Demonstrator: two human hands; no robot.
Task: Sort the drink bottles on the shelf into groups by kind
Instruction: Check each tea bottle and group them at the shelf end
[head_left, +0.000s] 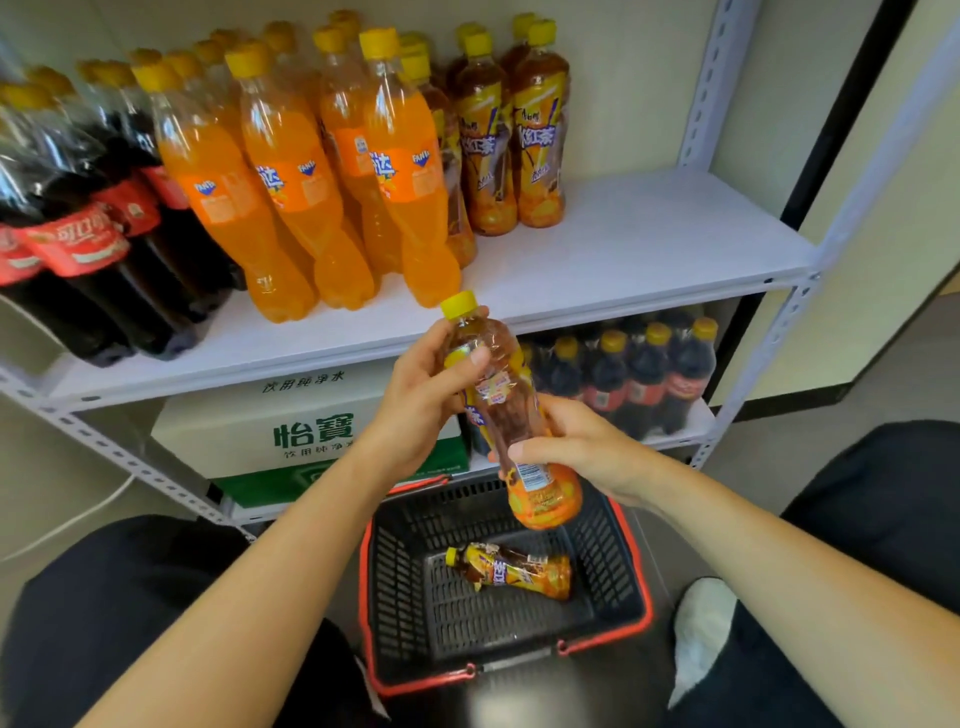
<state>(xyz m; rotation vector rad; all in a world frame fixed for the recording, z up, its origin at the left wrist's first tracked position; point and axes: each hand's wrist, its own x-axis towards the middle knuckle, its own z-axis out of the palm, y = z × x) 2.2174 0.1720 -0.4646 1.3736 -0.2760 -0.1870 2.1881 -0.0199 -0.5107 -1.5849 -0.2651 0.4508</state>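
Note:
Both hands hold one iced tea bottle with a yellow cap, tilted above the basket. My left hand grips its neck and upper body. My right hand grips its lower part. On the white shelf stand dark cola bottles at the left, orange soda bottles in the middle and iced tea bottles to their right. A second iced tea bottle lies on its side in the black basket on the floor.
The shelf's right part is bare white board. Below it sit a green and white water carton and a pack of cola bottles. A metal upright stands at the right. My knees flank the basket.

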